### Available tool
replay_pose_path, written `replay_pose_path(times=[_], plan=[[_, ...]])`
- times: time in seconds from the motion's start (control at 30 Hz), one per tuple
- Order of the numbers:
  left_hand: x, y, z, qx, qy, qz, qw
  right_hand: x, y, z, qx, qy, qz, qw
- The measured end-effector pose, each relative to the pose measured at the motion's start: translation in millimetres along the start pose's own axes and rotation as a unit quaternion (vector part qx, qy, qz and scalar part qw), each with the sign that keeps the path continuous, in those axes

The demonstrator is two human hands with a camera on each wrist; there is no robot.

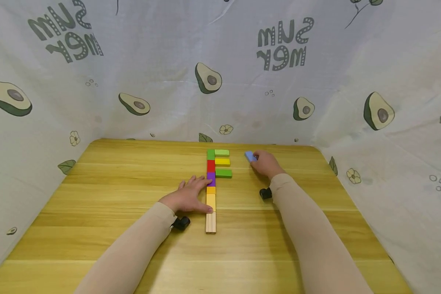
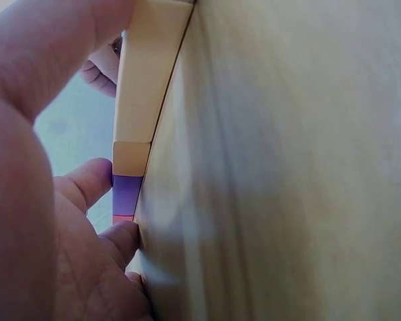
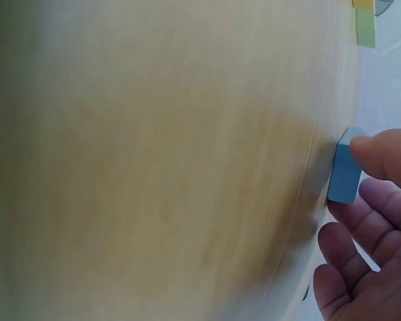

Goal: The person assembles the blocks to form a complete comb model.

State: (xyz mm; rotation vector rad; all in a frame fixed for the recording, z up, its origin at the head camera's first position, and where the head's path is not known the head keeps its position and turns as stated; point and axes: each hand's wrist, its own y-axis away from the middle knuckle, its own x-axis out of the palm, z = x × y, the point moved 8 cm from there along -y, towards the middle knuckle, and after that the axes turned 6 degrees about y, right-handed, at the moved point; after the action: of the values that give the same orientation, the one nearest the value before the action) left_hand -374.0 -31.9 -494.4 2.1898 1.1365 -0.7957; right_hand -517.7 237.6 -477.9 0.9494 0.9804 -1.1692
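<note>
A column of wooden blocks runs toward me on the table: green (image 1: 211,154), red (image 1: 211,165), purple (image 1: 211,176), orange (image 1: 211,190), light yellow (image 1: 211,201) and a plain wood block (image 1: 211,223) nearest. From its upper part a light green block (image 1: 222,153), a yellow block (image 1: 222,161) and a darker green block (image 1: 223,174) stick out rightward. My left hand (image 1: 185,199) lies spread along the column, index fingertip on the purple block, thumb near the light yellow and plain blocks' joint. To the right, my right hand (image 1: 266,164) pinches a blue block (image 3: 345,172) between thumb and fingers, close over the table.
The wood-grain table (image 1: 132,175) ends at a pale printed cloth (image 1: 169,73) hanging behind and along both sides. Small black devices sit at the left wrist (image 1: 181,223) and right wrist (image 1: 266,193).
</note>
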Motion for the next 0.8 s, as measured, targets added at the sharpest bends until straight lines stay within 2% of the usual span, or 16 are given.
replay_pose_path(times=[0.17, 0.43, 0.67, 0.8], plan=[[0.1, -1.1, 0.9, 0.0, 0.0, 0.0, 1.0, -0.2, 0.7, -1.0, 0.004, -0.015, -0.002, 0.9999], [0.4, -1.5, 0.3, -0.002, 0.0, 0.002, 1.0, 1.4, -0.6, -0.6, -0.001, 0.017, 0.007, 0.9998], [0.0, -0.9, -1.0, -0.004, 0.002, 0.003, 1.0, -5.9, 8.1, -2.8, 0.012, -0.042, -0.003, 0.999], [-0.7, 0.1, -1.4, -0.005, 0.005, 0.004, 1.0, -8.7, 17.0, 6.7, -0.008, -0.082, -0.002, 0.9966]])
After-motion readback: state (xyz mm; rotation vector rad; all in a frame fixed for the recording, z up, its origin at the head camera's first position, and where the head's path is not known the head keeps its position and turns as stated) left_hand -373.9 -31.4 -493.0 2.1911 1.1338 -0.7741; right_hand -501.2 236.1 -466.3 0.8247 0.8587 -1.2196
